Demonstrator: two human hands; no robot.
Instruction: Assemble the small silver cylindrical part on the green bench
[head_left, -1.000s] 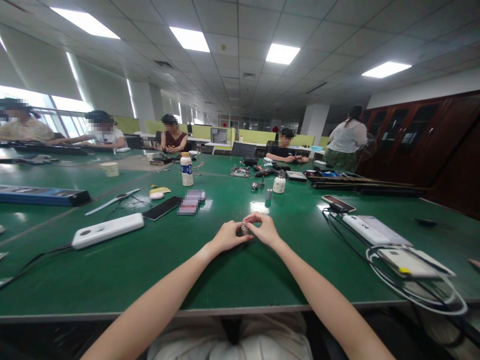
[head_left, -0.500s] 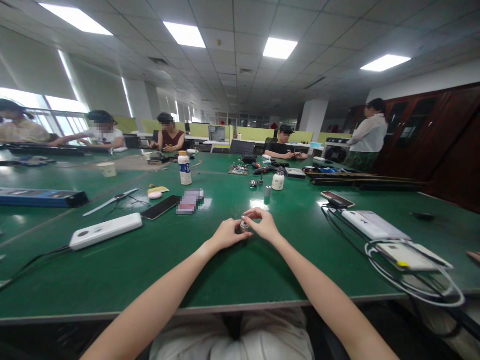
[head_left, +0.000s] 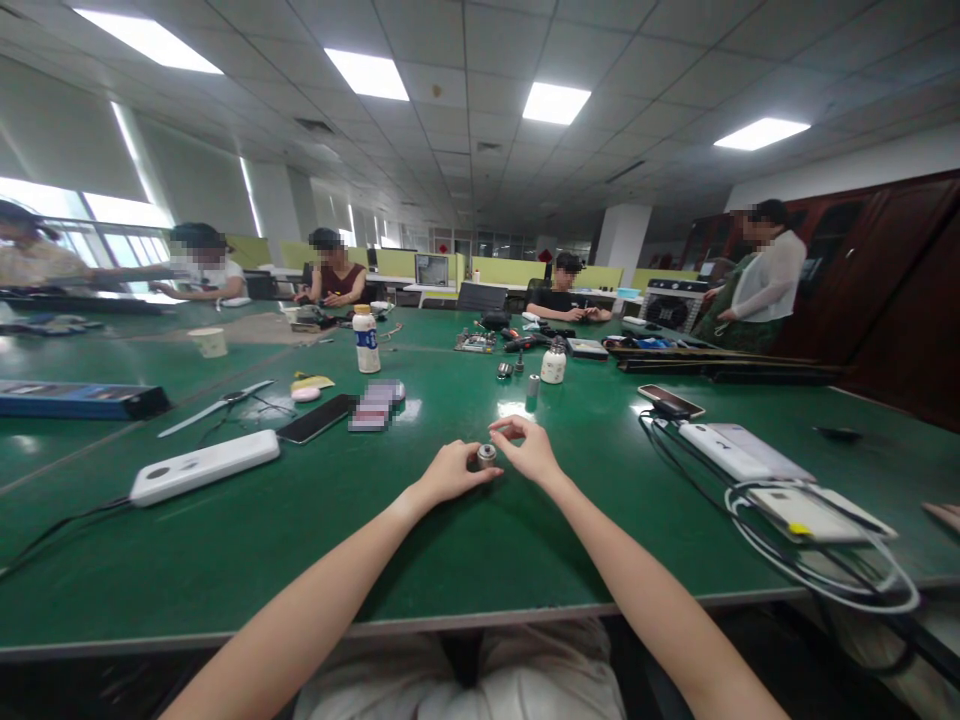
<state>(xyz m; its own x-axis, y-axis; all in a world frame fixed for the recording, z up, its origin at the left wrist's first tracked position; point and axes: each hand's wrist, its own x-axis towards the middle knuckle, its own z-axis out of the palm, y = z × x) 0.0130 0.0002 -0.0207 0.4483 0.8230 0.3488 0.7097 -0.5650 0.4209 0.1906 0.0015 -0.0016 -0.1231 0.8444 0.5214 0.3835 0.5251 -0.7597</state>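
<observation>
Gripping an upright metal cylinder, the left hand rests on the near middle of the green table in the head view. The right hand, fingers curled, is just right of the metal cylinder; whether it pinches anything cannot be told. Farther away, a slimmer cylinder stands left of a white jar.

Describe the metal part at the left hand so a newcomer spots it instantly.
Find the green table, then the person's left hand toward its near edge. The small metal part sits within that hand's grip. Unlike the slimmer metal cylinder standing farther back, it is squat with a dark spot on top.
</observation>
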